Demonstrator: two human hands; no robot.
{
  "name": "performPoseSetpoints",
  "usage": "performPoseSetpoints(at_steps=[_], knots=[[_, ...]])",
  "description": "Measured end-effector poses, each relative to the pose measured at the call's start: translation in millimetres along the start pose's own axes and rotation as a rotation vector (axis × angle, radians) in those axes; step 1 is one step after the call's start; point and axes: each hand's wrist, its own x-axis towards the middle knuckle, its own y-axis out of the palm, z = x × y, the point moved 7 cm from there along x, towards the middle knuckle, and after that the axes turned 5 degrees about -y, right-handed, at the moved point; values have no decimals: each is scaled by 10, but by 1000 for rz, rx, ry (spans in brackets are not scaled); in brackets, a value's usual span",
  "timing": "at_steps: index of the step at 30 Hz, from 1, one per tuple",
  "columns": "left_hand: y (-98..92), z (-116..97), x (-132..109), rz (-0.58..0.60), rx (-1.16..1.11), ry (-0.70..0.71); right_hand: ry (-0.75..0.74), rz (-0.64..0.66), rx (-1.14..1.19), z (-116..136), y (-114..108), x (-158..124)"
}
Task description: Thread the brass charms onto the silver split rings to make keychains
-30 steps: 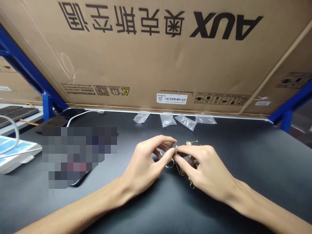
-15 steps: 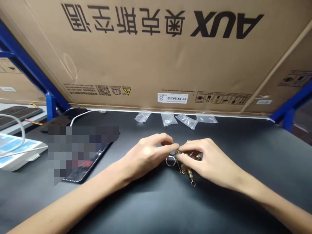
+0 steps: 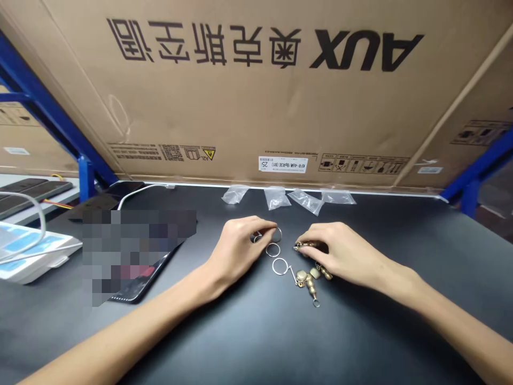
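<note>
On the black table (image 3: 256,342) my left hand (image 3: 240,243) rests palm down, its fingertips curled over a small silver key ring (image 3: 276,233). Another silver ring (image 3: 272,249) lies just below those fingertips, and a third, larger ring (image 3: 280,266) lies nearer me. My right hand (image 3: 340,251) pinches a small brass piece (image 3: 301,245) against the table. Several brass charms (image 3: 308,279) on a thin chain lie below that hand, ending in a tiny ring (image 3: 316,304).
A big cardboard box (image 3: 256,91) with print stands along the table's far edge. Several small clear plastic bags (image 3: 288,197) lie in front of it. A phone (image 3: 136,278) and a white cable (image 3: 140,190) lie at the left, a white device (image 3: 28,251) further left. Blue frame posts (image 3: 86,176) flank the table.
My hands, pinched together over the rings and charms, have drawn apart. The left went left with a ring, the right stayed by the brass pieces, and two rings now lie bare between them.
</note>
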Motion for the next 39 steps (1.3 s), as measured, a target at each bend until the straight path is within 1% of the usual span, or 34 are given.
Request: performPoseSetpoints(at_steps=[3, 4, 6, 8, 11, 15, 18, 21, 23, 25, 28, 29, 31, 33, 35, 37, 39], knots=[[108, 93, 21, 71, 126, -86, -50, 71, -92, 27, 114, -6], [141, 113, 24, 96, 158, -93, -56, 71, -105, 34, 125, -6], [190, 125, 27, 130, 174, -70, -63, 60, -107, 45, 127, -4], [207, 123, 29, 135, 153, -39, -64, 44, -102, 51, 115, 2], [173, 136, 35, 113, 111, -38, -53, 24, -94, 46, 90, 12], [44, 234, 57, 28, 55, -149, -34, -15, -80, 16, 44, 19], [-21, 293, 73, -7, 25, -214, -69, -7, -85, 15, 46, 19], [-40, 300, 85, -10, -6, -262, -118, 19, -95, 32, 45, 19], [-48, 291, 89, -11, -39, -297, -124, 6, -104, 29, -25, 22], [-62, 290, 91, -19, -80, -330, -102, -65, -117, -12, -184, 24], [-108, 345, 90, -55, -136, -388, -4, -259, -166, -218, -508, -16], [-123, 377, 88, -65, -151, -410, 41, -307, -197, -330, -586, -43], [-135, 442, 84, -58, -176, -447, 153, -386, -257, -611, -673, -118], [-124, 486, 78, -27, -190, -466, 214, -396, -275, -884, -641, -181], [-105, 501, 71, -3, -190, -472, 253, -361, -274, -1103, -541, -221], [-87, 498, 68, 8, -180, -473, 273, -304, -275, -1225, -431, -237], [-67, 487, 70, 21, -169, -473, 275, -246, -281, -1252, -344, -234]])
